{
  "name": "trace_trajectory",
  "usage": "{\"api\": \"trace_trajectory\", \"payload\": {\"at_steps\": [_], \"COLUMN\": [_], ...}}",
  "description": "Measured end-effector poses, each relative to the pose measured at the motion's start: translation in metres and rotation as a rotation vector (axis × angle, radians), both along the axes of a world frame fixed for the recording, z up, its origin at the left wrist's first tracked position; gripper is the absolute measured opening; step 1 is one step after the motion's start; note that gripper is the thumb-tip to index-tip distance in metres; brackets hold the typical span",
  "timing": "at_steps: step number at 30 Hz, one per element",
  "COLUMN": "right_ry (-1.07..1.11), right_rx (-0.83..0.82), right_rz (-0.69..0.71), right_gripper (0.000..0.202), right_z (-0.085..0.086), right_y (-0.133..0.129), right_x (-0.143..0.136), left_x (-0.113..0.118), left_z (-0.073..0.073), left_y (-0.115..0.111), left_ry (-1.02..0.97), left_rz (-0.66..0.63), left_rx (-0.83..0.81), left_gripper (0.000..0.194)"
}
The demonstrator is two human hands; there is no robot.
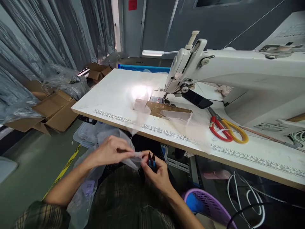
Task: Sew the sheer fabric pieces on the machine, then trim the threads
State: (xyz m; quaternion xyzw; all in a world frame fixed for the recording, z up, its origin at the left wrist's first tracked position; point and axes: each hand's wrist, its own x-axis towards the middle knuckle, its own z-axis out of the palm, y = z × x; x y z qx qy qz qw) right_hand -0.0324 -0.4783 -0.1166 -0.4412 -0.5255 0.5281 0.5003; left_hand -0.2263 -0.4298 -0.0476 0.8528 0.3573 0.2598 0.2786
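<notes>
Over my lap, in front of the table edge, my left hand pinches a piece of sheer white fabric between thumb and fingers. My right hand is close beside it, closed around blue-handled thread snips whose dark tips point up. Its thumb and forefinger meet at the fabric's edge, the material drawn between both hands. Part of the sheer cloth hangs down to the left. More pale sheer fabric lies on the table by the brown plate under the sewing machine's needle.
The white sewing machine stands over the table, its lamp glare beside the needle. Red-and-yellow-handled scissors and a black phone lie to the right. A purple basket stands below. Cardboard boxes are on the left.
</notes>
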Motion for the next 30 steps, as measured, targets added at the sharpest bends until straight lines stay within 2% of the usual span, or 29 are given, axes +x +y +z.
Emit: {"api": "trace_trajectory", "payload": {"at_steps": [3,5,8,12,15,23,30], "right_ry": [-0.002,-0.042,-0.085,-0.102,-0.084,-0.098,-0.195], "right_rx": [-0.193,-0.231,-0.228,-0.203,-0.172,-0.139,-0.031], "right_rz": [0.206,0.248,0.206,0.180,0.153,0.142,0.139], "right_gripper": [0.038,0.040,0.038,0.037,0.038,0.031,0.026], "right_z": [0.008,0.012,0.014,0.009,0.007,0.011,0.007], "right_y": [-0.017,-0.019,-0.015,-0.011,-0.010,-0.005,-0.001], "right_x": [0.021,0.031,0.041,0.046,0.046,0.040,0.037], "left_x": [0.001,0.004,0.009,0.018,0.023,0.029,0.032], "left_z": [-0.002,-0.005,-0.007,-0.006,-0.008,-0.024,-0.025], "left_y": [-0.027,-0.033,-0.028,-0.018,-0.015,-0.011,-0.004], "left_ry": [-0.059,-0.081,-0.112,-0.083,-0.062,-0.204,-0.236], "left_rz": [-0.006,0.006,0.013,0.036,0.033,0.076,0.058], "left_rx": [-0.250,-0.243,-0.204,-0.458,-0.518,-0.747,-0.796], "left_gripper": [0.019,0.017,0.017,0.024,0.026,0.033,0.034]}}
